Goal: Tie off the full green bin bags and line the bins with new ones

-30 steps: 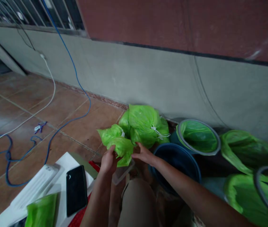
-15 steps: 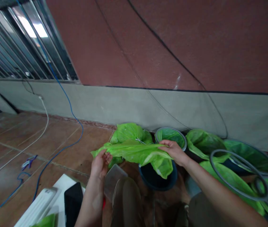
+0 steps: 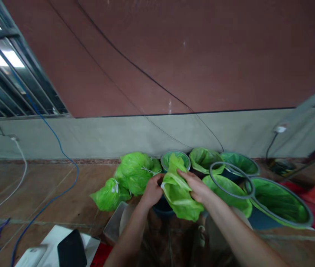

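Head view: we see both hands meeting on a loose green bag [image 3: 181, 196], held above a dark blue bucket [image 3: 160, 211] that stands on the floor [image 3: 63, 196], near its far edge by the wall. The left hand [image 3: 152, 191] has its fingers closed on the bag's left edge. The right hand [image 3: 196, 187] curls over the top, gripping the plastic. Just to the left lie a large tied bag [image 3: 133, 170] and a smaller tied bag [image 3: 108, 194]. To the right a grey ring [image 3: 231, 181] rests on a lined bucket. A black phone [image 3: 71, 252] lies at the floor's near left edge.
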{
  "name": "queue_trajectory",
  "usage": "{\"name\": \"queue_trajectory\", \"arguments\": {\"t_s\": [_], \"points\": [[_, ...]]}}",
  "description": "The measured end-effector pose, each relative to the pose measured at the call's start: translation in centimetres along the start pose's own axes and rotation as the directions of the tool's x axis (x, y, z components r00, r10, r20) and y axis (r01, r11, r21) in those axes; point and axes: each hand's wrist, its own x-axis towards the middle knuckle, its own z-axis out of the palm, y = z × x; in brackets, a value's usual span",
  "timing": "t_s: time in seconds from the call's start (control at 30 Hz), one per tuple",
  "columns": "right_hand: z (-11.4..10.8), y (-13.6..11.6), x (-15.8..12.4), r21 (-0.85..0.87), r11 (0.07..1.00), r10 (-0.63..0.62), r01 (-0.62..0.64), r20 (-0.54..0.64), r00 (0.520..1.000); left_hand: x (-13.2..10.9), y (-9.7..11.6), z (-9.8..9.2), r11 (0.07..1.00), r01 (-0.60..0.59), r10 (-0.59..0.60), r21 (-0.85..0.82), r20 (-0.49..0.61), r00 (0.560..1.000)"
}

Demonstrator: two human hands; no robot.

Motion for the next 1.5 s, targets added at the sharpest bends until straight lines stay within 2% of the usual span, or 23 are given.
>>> {"name": "queue_trajectory", "arguments": {"t_s": [0.03, 0.1, 0.2, 0.3, 0.37, 0.43, 0.53, 0.57, 0.63, 0.7, 0.73, 0.8, 0.87, 0.9, 0.93, 0.97, 1.03, 1.1, 1.17, 1.23, 1.3, 1.4, 1.5], "points": [[-0.4, -0.5, -0.6, 0.063, 0.996, 0.054, -0.056, 0.028, 0.998, 0.1, -0.2, 0.0, 1.0, 0.016, -0.016, -0.005, -0.014, 1.0], [-1.6, -1.4, -1.6, 0.148, 0.985, 0.079, -0.087, 0.058, 0.995, 0.2, -0.7, -0.5, 0.998, 0.038, -0.031, 0.04, -0.149, 0.988], [-3.5, -2.1, -2.4, 0.125, 0.99, -0.061, 0.058, 0.019, 0.998, 0.0, -1.3, -1.7, 0.978, 0.052, 0.034, 0.202, -0.402, 0.915], [-4.7, -1.5, -2.4, -0.123, 0.971, -0.207, 0.206, 0.002, 0.978, -0.6, -0.9, -2.1, 0.928, 0.099, 0.104, 0.358, -0.506, 0.856], [-5.2, -0.8, -2.2, -0.36, 0.895, -0.287, 0.263, -0.011, 0.958, -1.0, -0.1, -2.1, 0.889, 0.132, 0.13, 0.438, -0.518, 0.845], [-6.2, -0.5, -1.8, -0.591, 0.755, -0.409, 0.284, -0.086, 0.908, -1.5, 0.6, -2.3, 0.846, 0.174, 0.152, 0.505, -0.54, 0.828], [-8.9, -0.9, -1.6, -0.799, 0.564, -0.612, 0.208, -0.236, 0.755, -2.0, 0.7, -3.7, 0.785, 0.295, 0.17, 0.545, -0.647, 0.743], [-10.0, -1.1, -1.6, -0.819, 0.55, -0.632, 0.164, -0.28, 0.723, -2.2, 0.5, -4.3, 0.779, 0.331, 0.165, 0.532, -0.684, 0.71], [-12.0, -1.5, -1.7, -0.82, 0.569, -0.604, 0.06, -0.366, 0.708, -2.4, -0.1, -5.6, 0.799, 0.359, 0.138, 0.482, -0.729, 0.671], [-13.0, -1.6, -2.1, -0.811, 0.583, -0.572, -0.047, -0.451, 0.685, -2.6, -0.7, -6.2, 0.833, 0.353, 0.102, 0.427, -0.745, 0.659], [-13.1, -1.6, -2.3, -0.807, 0.585, -0.577, -0.084, -0.486, 0.656, -2.6, -1.0, -6.3, 0.848, 0.344, 0.088, 0.404, -0.747, 0.659], [-12.4, -1.6, -2.8, -0.814, 0.577, -0.636, -0.071, -0.502, 0.585, -2.6, -1.5, -6.0, 0.871, 0.323, 0.072, 0.372, -0.745, 0.663], [-10.9, -1.5, -3.4, -0.864, 0.502, -0.743, 0.038, -0.408, 0.531, -2.5, -1.9, -5.4, 0.891, 0.295, 0.065, 0.345, -0.739, 0.67], [-10.1, -1.3, -3.7, -0.896, 0.433, -0.787, 0.102, -0.32, 0.527, -2.5, -2.1, -5.1, 0.901, 0.282, 0.061, 0.331, -0.738, 0.672], [-9.2, -1.1, -3.8, -0.922, 0.354, -0.808, 0.157, -0.216, 0.548, -2.4, -2.3, -4.9, 0.909, 0.271, 0.055, 0.315, -0.738, 0.673], [-8.4, -0.7, -3.9, -0.942, 0.276, -0.799, 0.19, -0.116, 0.591, -2.4, -2.4, -4.8, 0.918, 0.261, 0.048, 0.298, -0.738, 0.673], [-7.2, 0.3, -3.8, -0.976, 0.145, -0.704, 0.162, 0.013, 0.71, -2.4, -2.6, -4.6, 0.932, 0.241, 0.034, 0.269, -0.731, 0.682], [-6.8, 1.6, -3.3, -0.999, 0.03, -0.605, 0.041, 0.014, 0.796, -2.5, -2.5, -4.7, 0.938, 0.231, 0.03, 0.26, -0.721, 0.692], [-7.3, 2.5, -2.6, -0.997, -0.043, -0.55, -0.068, -0.033, 0.834, -2.7, -2.3, -5.0, 0.931, 0.239, 0.032, 0.275, -0.716, 0.698], [-8.5, 2.7, -2.0, -0.995, -0.024, -0.524, -0.094, -0.068, 0.849, -3.0, -2.1, -5.3, 0.929, 0.25, 0.019, 0.274, -0.706, 0.708], [-10.3, 2.0, -1.6, -0.993, 0.097, -0.545, -0.067, -0.11, 0.831, -3.2, -2.0, -5.6, 0.943, 0.25, -0.029, 0.221, -0.691, 0.722], [-12.9, -0.1, -1.4, -0.935, 0.354, -0.623, 0.011, -0.227, 0.749, -3.0, -1.7, -5.8, 0.975, 0.214, -0.126, 0.061, -0.639, 0.759], [-14.9, -2.6, -2.0, -0.874, 0.482, -0.668, 0.068, -0.316, 0.674, -2.1, -1.0, -5.9, 0.98, 0.18, -0.194, -0.081, -0.559, 0.806]]}}
